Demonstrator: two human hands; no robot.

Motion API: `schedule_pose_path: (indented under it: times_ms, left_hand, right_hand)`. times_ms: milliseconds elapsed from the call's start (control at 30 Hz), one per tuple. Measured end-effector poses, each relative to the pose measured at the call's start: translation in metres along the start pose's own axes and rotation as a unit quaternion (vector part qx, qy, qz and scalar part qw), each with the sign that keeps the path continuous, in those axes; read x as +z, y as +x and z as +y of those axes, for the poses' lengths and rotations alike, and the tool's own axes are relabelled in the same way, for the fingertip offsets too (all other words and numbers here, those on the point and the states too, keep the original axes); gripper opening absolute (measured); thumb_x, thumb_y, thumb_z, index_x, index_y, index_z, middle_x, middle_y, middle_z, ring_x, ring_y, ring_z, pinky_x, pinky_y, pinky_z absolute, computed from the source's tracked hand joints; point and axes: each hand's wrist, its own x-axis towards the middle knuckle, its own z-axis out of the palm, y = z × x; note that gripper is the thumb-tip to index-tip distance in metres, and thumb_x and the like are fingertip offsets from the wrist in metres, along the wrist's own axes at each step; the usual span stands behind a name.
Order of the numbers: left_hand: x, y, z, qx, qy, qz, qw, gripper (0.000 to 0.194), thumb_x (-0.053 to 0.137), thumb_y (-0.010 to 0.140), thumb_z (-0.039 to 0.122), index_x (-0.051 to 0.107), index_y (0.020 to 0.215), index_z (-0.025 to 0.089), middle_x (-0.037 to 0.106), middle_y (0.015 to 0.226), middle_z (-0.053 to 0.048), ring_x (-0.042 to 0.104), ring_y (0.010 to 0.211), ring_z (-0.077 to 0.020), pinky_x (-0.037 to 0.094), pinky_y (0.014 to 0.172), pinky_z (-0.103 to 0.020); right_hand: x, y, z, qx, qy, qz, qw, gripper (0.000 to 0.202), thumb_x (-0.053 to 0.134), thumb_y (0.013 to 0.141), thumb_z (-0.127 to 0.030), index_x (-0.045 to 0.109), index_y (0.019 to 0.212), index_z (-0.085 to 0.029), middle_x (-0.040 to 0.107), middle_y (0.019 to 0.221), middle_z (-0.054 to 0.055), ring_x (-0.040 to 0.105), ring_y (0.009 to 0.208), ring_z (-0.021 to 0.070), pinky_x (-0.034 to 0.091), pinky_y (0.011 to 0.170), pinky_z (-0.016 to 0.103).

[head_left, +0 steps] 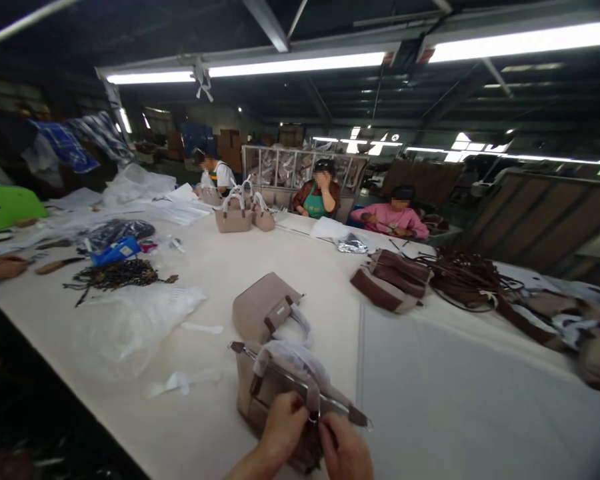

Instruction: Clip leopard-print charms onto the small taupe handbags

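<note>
A taupe handbag (253, 393) with a zipped top and wrapped handles stands at the near edge of the table, tilted toward me. My left hand (286, 423) pinches at the base of its near handle, by a small metal ring (314, 417). Right beside the ring, my right hand (344, 445) has its fingers closed too. What each set of fingertips holds is too small to make out. Just behind lies a second taupe handbag (265, 307) on its side, its wrapped handle toward the first bag.
Clear plastic bags (130, 327) and dark straps (120, 275) lie left, near another person's hand (5, 269). Brown bags (393, 280) and brown straps (465, 277) are piled right. Several finished handbags (234, 219) stand farther back. People sit across the table (290, 257).
</note>
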Motion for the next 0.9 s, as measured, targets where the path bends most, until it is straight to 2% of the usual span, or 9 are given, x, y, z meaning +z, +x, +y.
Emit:
schedule_pose_path:
  times_ms: [100,200,333,433,500,600,900]
  left_hand:
    - [0.000,0.002,-0.001,-0.006,-0.040,-0.025,0.999,0.009,0.049,0.067,0.022,0.056,0.063,0.018,0.050,0.054,0.004,0.050,0.057,-0.0148,0.035,0.055,-0.026]
    - [-0.001,0.003,-0.001,-0.001,-0.069,-0.036,0.997,0.007,0.048,0.065,0.021,0.052,0.061,0.019,0.045,0.050,0.005,0.046,0.051,-0.0136,0.033,0.052,-0.026]
    - [0.000,0.000,-0.002,0.011,-0.084,-0.033,0.996,0.005,0.048,0.064,0.017,0.051,0.060,0.019,0.045,0.051,0.006,0.047,0.053,-0.0136,0.035,0.055,-0.025]
    - [0.000,-0.003,-0.004,0.009,-0.084,-0.021,0.996,0.005,0.049,0.064,0.016,0.051,0.061,0.019,0.046,0.053,0.005,0.049,0.057,-0.0146,0.036,0.058,-0.026]
    - [0.001,-0.003,-0.006,0.004,-0.082,-0.013,0.997,0.005,0.051,0.065,0.017,0.053,0.061,0.019,0.049,0.054,0.005,0.051,0.061,-0.0159,0.037,0.060,-0.027]
    - [0.002,-0.005,-0.006,-0.003,-0.084,-0.005,0.996,0.005,0.053,0.067,0.019,0.054,0.061,0.019,0.052,0.055,0.004,0.053,0.064,-0.0170,0.038,0.062,-0.027]
    - [0.003,-0.006,-0.002,-0.009,-0.101,-0.005,0.995,0.005,0.048,0.065,0.018,0.049,0.061,0.020,0.045,0.051,0.005,0.048,0.055,-0.0151,0.036,0.055,-0.026]
  right_hand:
    - [-0.006,0.004,-0.004,-0.042,-0.136,-0.020,0.990,0.028,0.039,0.094,-0.023,0.060,0.075,-0.024,0.067,0.072,0.002,0.065,0.065,0.0181,0.044,0.059,0.027]
    - [-0.013,0.012,-0.015,-0.061,-0.230,-0.054,0.970,0.025,0.043,0.090,-0.014,0.061,0.077,-0.024,0.068,0.076,0.002,0.067,0.069,0.0174,0.042,0.059,0.026]
    - [-0.024,0.028,-0.036,-0.070,-0.255,-0.136,0.955,0.026,0.045,0.092,-0.015,0.066,0.079,-0.026,0.071,0.084,0.002,0.069,0.076,0.0171,0.041,0.058,0.024]
    - [-0.031,0.037,-0.049,-0.029,-0.252,-0.205,0.945,0.029,0.044,0.092,-0.013,0.069,0.082,-0.024,0.073,0.085,0.004,0.071,0.079,0.0207,0.044,0.061,0.027]
    - [-0.035,0.039,-0.053,-0.003,-0.238,-0.228,0.944,0.029,0.044,0.089,-0.009,0.069,0.084,-0.021,0.074,0.088,0.006,0.071,0.085,0.0222,0.048,0.068,0.029]
    - [-0.037,0.037,-0.054,0.013,-0.228,-0.226,0.947,0.029,0.042,0.087,-0.007,0.069,0.087,-0.020,0.074,0.092,0.007,0.070,0.090,0.0229,0.050,0.075,0.031]
    - [-0.028,0.032,-0.058,0.009,-0.269,-0.188,0.945,0.032,0.042,0.085,-0.003,0.070,0.087,-0.019,0.075,0.090,0.010,0.072,0.082,0.0235,0.050,0.068,0.031]
